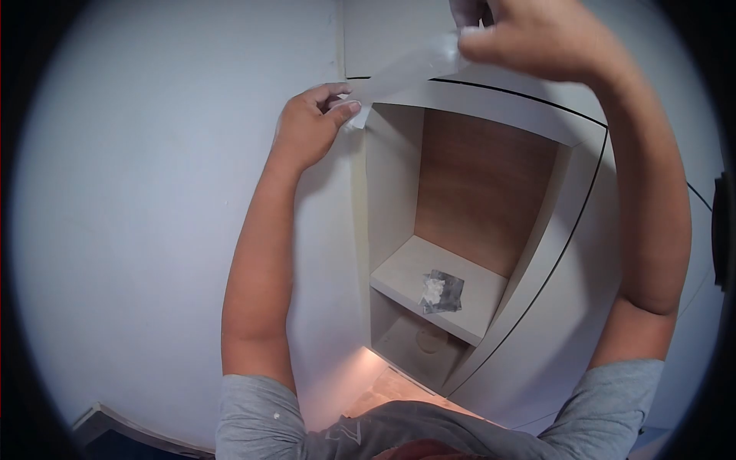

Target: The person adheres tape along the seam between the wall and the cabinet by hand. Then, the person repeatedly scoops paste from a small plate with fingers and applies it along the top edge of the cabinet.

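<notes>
A translucent strip of tape or film [410, 73] stretches between my two hands along the top edge of an open cabinet [395, 169]. My left hand [314, 126] pinches the strip's lower end at the cabinet's upper left corner, beside the wall. Higher up and to the right, my right hand [529, 38] is closed on the other end, partly cut off by the top of the view. Whether a roll is in those fingers I cannot tell.
On the cabinet's shelf [399, 261] lies a crumpled grey-and-white packet or sheet [442, 292]. Below it, a round beige thing [432, 340] sits in the lower compartment. A pale wall [153, 192] rises at left, with a dark framed object [115, 437] at the bottom left.
</notes>
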The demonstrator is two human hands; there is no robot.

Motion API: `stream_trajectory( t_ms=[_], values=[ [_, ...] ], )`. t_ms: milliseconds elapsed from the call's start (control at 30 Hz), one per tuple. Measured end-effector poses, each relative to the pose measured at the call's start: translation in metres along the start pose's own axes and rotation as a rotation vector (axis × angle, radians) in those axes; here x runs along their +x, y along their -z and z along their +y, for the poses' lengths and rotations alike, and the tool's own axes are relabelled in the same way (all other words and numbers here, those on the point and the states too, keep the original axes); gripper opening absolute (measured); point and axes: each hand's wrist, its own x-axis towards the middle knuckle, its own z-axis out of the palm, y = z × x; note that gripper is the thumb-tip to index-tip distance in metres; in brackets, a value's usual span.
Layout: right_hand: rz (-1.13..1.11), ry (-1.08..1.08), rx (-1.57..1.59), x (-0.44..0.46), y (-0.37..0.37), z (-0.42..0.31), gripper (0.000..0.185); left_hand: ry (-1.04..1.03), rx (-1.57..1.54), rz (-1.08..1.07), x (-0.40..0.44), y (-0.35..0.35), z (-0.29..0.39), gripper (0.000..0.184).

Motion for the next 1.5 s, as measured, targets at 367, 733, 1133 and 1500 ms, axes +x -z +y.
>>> stream_trajectory(
  t_ms=[367,733,1133,1500],
  values=[
    [0.115,-0.011,0.289,0.096,-0.013,0.027,0.014,0.251,-0.705,-0.019,-0.005,-0.031,-0.022,0.031],
    [0.667,0.264,-0.110,0.197,-0.092,0.030,0.019,0.061,0.039,0.289,0.017,-0.049,-0.021,0.019],
    [0.597,0.217,-0.426,0.246,-0.126,0.015,0.025,0.004,0.149,0.312,0.041,-0.060,-0.024,0.026],
    [0.642,0.259,-0.526,0.248,-0.131,0.026,0.026,-0.139,0.229,0.309,0.043,-0.061,-0.020,0.022]
  ],
)
